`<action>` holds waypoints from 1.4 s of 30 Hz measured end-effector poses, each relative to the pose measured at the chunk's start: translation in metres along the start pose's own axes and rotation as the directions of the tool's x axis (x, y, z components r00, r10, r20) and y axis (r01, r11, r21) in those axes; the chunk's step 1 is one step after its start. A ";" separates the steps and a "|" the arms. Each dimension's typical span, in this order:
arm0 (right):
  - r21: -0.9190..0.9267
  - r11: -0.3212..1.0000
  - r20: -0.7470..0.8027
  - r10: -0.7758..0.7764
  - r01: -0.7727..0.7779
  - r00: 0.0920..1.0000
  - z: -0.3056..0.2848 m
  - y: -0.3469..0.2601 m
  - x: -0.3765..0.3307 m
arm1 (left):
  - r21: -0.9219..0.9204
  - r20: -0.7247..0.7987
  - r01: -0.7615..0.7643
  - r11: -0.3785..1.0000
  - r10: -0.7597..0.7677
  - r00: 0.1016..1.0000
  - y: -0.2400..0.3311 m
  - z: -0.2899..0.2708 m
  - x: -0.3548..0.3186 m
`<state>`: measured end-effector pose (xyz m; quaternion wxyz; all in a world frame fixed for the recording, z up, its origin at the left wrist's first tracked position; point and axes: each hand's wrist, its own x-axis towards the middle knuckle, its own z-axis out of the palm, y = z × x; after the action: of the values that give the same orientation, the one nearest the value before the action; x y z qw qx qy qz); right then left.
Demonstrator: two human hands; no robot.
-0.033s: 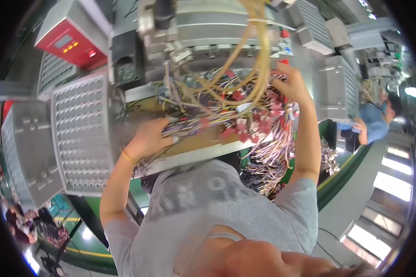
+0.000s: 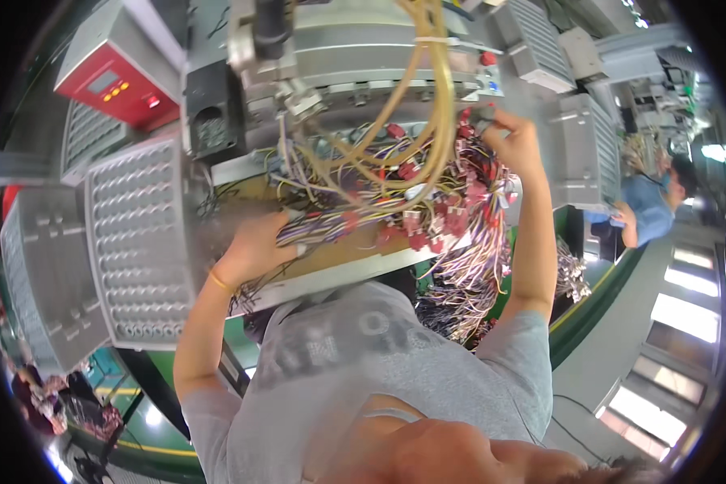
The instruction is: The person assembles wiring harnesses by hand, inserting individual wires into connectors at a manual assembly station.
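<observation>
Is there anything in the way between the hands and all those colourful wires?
Nothing visible blocks either hand: the left hand is right at the left part of the wires, and the right hand at their upper right. Yellowish tubes hang over the middle, between the hands.

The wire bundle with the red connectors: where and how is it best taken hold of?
Probably around the left stretch of the wire bundle, coming from the left, as the left hand does: there the wires run roughly side by side. Farther right, red connectors clutter it, and yellowish tubes loop above its middle.
</observation>
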<state>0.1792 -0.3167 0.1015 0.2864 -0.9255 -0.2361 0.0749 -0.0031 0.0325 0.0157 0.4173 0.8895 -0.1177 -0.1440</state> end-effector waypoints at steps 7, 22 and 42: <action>-0.351 0.933 -0.422 -0.079 -0.082 0.903 0.004 0.118 0.046 | -0.039 -0.005 0.091 0.995 -0.091 0.996 0.011 -0.007 0.003; -0.492 0.866 -0.463 -0.167 -0.096 0.871 0.030 0.096 0.028 | 0.534 -0.166 -0.077 0.842 0.194 0.967 0.029 0.056 -0.037; -0.031 0.769 0.721 -0.425 0.638 0.547 0.180 -0.126 0.016 | 0.432 -0.239 -0.265 0.862 0.393 0.888 0.034 0.083 -0.048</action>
<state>0.0947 -0.1289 0.0244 0.0497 -0.7449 -0.6036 0.2797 -0.0806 -0.0313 -0.0012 0.2652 0.9315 -0.2270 0.1022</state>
